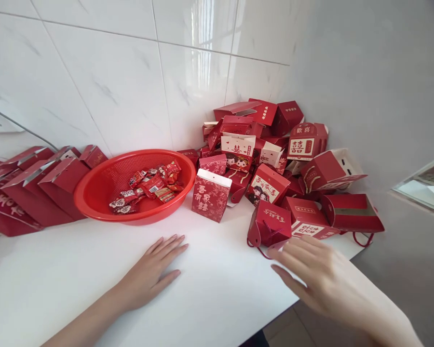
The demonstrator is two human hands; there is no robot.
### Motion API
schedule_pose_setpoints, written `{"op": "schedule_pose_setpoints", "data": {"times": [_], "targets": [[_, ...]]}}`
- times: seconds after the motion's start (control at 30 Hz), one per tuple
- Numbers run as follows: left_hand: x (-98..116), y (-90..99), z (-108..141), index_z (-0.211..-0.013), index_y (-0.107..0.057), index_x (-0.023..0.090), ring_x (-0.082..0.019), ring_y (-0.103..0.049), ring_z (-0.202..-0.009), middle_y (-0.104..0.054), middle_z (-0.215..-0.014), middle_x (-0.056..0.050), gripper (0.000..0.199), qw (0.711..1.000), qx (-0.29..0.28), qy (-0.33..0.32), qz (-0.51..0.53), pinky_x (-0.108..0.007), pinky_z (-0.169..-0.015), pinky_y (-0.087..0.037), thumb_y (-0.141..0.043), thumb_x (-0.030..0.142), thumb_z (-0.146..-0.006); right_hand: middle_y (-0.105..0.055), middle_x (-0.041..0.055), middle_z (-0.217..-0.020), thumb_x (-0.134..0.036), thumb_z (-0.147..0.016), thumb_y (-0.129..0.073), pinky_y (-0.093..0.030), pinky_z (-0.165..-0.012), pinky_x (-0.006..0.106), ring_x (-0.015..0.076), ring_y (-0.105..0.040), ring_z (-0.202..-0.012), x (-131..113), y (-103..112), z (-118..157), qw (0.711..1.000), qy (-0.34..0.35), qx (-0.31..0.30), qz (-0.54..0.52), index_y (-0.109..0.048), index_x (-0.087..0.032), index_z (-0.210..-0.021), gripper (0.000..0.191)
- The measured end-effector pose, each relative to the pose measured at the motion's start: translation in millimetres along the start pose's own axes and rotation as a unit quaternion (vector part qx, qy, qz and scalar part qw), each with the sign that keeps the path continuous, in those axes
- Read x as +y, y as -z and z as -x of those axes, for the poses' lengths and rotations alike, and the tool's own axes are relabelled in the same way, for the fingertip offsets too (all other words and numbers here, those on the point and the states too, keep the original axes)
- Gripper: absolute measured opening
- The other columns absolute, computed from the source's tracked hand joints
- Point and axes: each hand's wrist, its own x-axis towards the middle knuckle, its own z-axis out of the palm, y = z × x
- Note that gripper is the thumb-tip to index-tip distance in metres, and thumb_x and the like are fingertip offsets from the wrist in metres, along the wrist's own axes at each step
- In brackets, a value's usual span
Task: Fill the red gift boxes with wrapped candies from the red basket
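Observation:
My left hand lies palm down on the white table, fingers stretched out and nothing in it. Beyond it stands a red plastic basket with several small wrapped candies inside. My right hand is held out at the table's right side, fingers extended and thumb apart. Its fingertips are nearest to a dark red gift box with a cord; whether they touch it I cannot tell. A patterned red gift box stands upright between the basket and the pile.
Many red and white gift boxes are heaped against the wall at the back right. More red boxes stand in a row at the left. A socket with a cable is on the tiled wall. The table edge runs below my right hand.

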Motion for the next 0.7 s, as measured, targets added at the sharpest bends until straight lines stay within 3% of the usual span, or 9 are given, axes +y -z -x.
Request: {"op": "schedule_pose_setpoints", "data": {"times": [0.07,0.13,0.2,0.37,0.43,0.5,0.6,0.7], "targets": [[0,-0.3,0,-0.154,-0.028,0.036,-0.027,-0.032,-0.147,-0.03,-0.16,-0.002,0.058,1.0,0.004,0.0,0.004,-0.05,-0.121,-0.026,-0.046,0.041,-0.1,-0.073,0.0095,-0.079,-0.033,-0.093,-0.055,-0.05,-0.061,0.04,0.029,-0.068,-0.069,16,-16,-10,0.991,-0.033,-0.051,0.12,-0.067,-0.024,-0.112,0.025],[0,-0.9,0,-0.154,-0.029,0.036,-0.027,-0.033,-0.147,-0.031,-0.16,-0.001,0.057,1.0,0.008,0.002,0.007,-0.05,-0.122,-0.026,-0.046,0.041,-0.1,-0.071,0.0087,-0.072,-0.036,-0.093,-0.054,-0.044,-0.053,0.036,0.0295,-0.068,-0.062,30,-29,-12,0.973,-0.1,-0.107,0.18,-0.068,-0.021,-0.101,0.021],[0,-2.0,0,-0.153,-0.03,0.036,-0.026,-0.033,-0.147,-0.031,-0.16,-0.001,0.056,1.0,0.007,0.005,0.01,-0.05,-0.122,-0.026,-0.046,0.042,-0.1,-0.067,0.0058,-0.062,-0.043,-0.095,-0.052,-0.039,-0.049,0.032,0.0264,-0.064,-0.055,36,-35,-11,0.964,-0.152,-0.143,0.165,-0.064,-0.022,-0.083,0.027],[4,0.1,0,-0.149,-0.038,0.033,-0.026,-0.036,-0.145,-0.034,-0.159,-0.002,0.05,0.999,-0.004,0.032,0.03,-0.051,-0.121,-0.028,-0.044,0.042,-0.1,-0.063,0.0013,-0.059,-0.051,-0.097,-0.047,-0.04,-0.053,0.03,0.0176,-0.056,-0.052,18,-10,-25,0.982,-0.153,-0.101,-0.034,-0.058,-0.024,-0.072,0.039],[12,9.2,1,-0.144,-0.044,0.031,-0.024,-0.043,-0.139,-0.042,-0.155,-0.004,0.044,0.996,0.031,0.061,0.055,-0.045,-0.117,-0.036,-0.042,0.039,-0.101,-0.066,0.001,-0.063,-0.05,-0.096,-0.05,-0.042,-0.054,0.029,0.0159,-0.058,-0.055,2,1,-42,0.978,-0.131,-0.1,-0.131,-0.06,-0.024,-0.072,0.037],[24,24.8,3,-0.139,-0.047,0.027,-0.023,-0.049,-0.134,-0.049,-0.147,-0.006,0.039,0.987,0.106,0.082,0.085,-0.041,-0.112,-0.041,-0.042,0.034,-0.101,-0.066,0.0,-0.063,-0.05,-0.094,-0.054,-0.043,-0.053,0.027,0.0146,-0.059,-0.055,-15,3,-64,0.965,-0.103,-0.121,-0.208,-0.058,-0.023,-0.07,0.036],[46,53.6,8,-0.137,-0.043,0.025,-0.026,-0.048,-0.132,-0.052,-0.14,-0.01,0.04,0.967,0.216,0.053,0.126,-0.042,-0.112,-0.041,-0.045,0.036,-0.099,-0.061,-0.0026,-0.059,-0.049,-0.093,-0.056,-0.042,-0.05,0.025,0.0118,-0.056,-0.05,-38,-11,-97,0.944,-0.066,-0.151,-0.286,-0.05,-0.022,-0.068,0.037],[66,71.9,12,-0.143,-0.038,0.024,-0.033,-0.043,-0.135,-0.044,-0.146,-0.013,0.064,0.967,0.21,0.041,0.138,-0.047,-0.112,-0.04,-0.059,0.051,-0.089,-0.062,-0.0031,-0.064,-0.051,-0.088,-0.063,-0.043,-0.049,0.023,0.0117,-0.06,-0.052,-53,-39,-121,0.893,-0.053,-0.197,-0.401,-0.049,-0.022,-0.076,0.034]]}}
